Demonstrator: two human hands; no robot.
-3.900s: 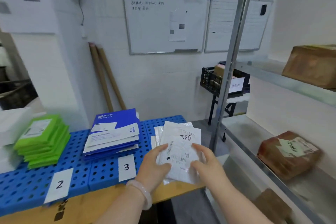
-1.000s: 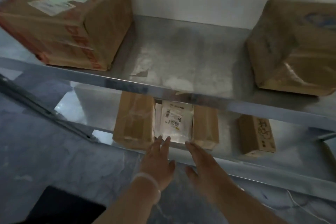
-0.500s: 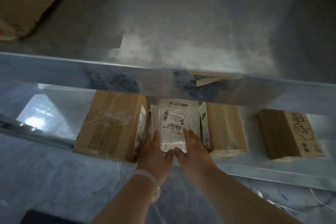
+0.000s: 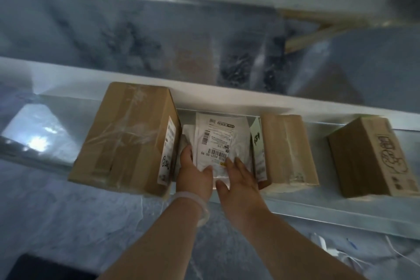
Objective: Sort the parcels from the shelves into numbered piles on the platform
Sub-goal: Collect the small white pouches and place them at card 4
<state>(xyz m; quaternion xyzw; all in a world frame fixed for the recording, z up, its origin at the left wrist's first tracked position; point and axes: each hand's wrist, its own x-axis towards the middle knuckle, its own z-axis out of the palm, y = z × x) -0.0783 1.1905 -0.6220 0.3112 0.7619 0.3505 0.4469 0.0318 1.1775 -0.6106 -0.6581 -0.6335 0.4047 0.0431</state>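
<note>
Flat white plastic parcel [image 4: 218,141], glossy and crinkled under its barcode label, lies on the smooth grey metal shelf [image 4: 318,209], in the gap between a large tape-wrapped brown cardboard box [image 4: 127,136] and a smaller brown cardboard box [image 4: 286,150]. Our left hand [image 4: 195,175] pinches its near left edge, thumb on top. Our right hand [image 4: 238,179] rests on it, fingers straight. A printed brown carton [image 4: 368,157] stands well apart, rightward.

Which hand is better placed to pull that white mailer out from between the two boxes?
The left hand, probably: its thumb lies on the white mailer and its fingers run down the mailer's left edge, seemingly a pinch. The right hand only rests flat fingers on top.
</note>
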